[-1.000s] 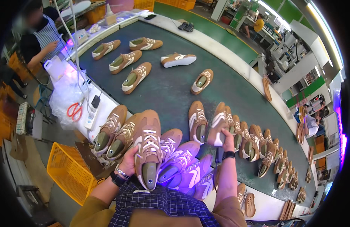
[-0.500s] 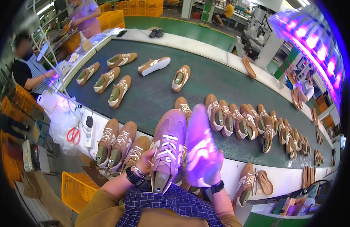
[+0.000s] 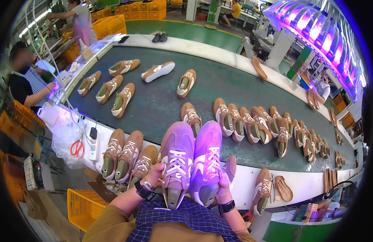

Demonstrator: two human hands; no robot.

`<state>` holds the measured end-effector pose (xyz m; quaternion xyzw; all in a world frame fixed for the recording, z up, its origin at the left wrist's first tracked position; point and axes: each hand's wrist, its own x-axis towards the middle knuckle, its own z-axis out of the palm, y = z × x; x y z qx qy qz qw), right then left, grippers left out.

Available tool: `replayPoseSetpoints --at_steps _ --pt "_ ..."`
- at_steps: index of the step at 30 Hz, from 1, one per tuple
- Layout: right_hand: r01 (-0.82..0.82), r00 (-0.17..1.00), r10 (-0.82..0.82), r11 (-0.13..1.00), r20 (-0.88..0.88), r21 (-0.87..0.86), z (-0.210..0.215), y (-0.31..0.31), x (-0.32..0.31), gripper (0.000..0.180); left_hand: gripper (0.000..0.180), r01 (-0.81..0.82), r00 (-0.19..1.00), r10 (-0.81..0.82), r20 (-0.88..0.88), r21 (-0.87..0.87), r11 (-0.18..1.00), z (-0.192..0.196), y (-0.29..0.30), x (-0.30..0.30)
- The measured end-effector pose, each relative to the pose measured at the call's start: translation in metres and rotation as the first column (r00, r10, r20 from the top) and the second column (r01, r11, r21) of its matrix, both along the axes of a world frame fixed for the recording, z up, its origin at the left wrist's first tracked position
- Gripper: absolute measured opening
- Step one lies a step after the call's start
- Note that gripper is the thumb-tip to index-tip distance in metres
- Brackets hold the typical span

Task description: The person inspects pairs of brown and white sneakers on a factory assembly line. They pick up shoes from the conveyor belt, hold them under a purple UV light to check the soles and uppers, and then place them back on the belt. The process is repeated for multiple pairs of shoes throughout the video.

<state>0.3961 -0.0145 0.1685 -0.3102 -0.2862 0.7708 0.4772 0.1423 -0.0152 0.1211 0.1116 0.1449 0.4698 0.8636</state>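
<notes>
Side by side in front of my body, toes pointing away, are two brown sneakers with white laces and green shoe lasts inside. My left hand (image 3: 155, 174) is closed round the outer side of the left sneaker (image 3: 177, 161), which shows brown with a purple tint. My right hand (image 3: 223, 187) grips the outer side of the right sneaker (image 3: 206, 165), lit strongly violet. The two shoes touch along their inner sides. Just beyond them, another sneaker (image 3: 190, 115) lies on the dark green conveyor belt (image 3: 162, 101). Part of another shoe (image 3: 230, 168) shows behind my right hand.
Several sneakers (image 3: 113, 155) stand on the white ledge at left, near red scissors (image 3: 77, 148) and a power strip (image 3: 94, 152). Rows of sneakers (image 3: 251, 123) cover the belt's right. A single sneaker (image 3: 260, 191) and a brown sole (image 3: 283, 188) lie at right. A yellow crate (image 3: 83, 207) stands below left.
The right sneaker, blurred and tilted before, has turned so its laces face up beside the left one. My view has shifted slightly.
</notes>
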Motion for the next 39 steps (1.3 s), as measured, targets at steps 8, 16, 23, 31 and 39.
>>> replayPoseSetpoints --at_steps 8,16,23,31,39 --pt "-0.2 0.98 0.201 0.979 -0.007 0.048 0.023 0.007 0.007 0.089 0.07 0.042 0.994 -0.042 0.098 0.006 0.999 -0.004 0.0 0.003" --pt "-0.232 0.963 0.227 0.973 -0.146 -0.014 0.023 0.011 0.005 0.084 0.07 0.004 0.999 -0.005 -0.034 -0.041 0.999 0.013 -0.001 0.007" --pt "0.065 0.991 -0.082 0.986 -0.107 -0.152 0.027 0.027 0.015 0.067 0.065 -0.151 0.986 0.15 -0.066 -0.009 0.988 0.046 0.022 0.022" --pt "0.412 0.895 -0.433 0.896 -0.112 -0.168 0.028 0.039 0.019 0.042 0.042 -0.489 0.872 0.483 -0.075 -0.116 0.864 0.044 0.04 0.024" --pt "0.525 0.84 -0.542 0.823 -0.023 -0.217 0.032 0.028 0.005 0.034 0.043 -0.576 0.815 0.543 -0.201 -0.18 0.798 0.038 0.035 0.027"
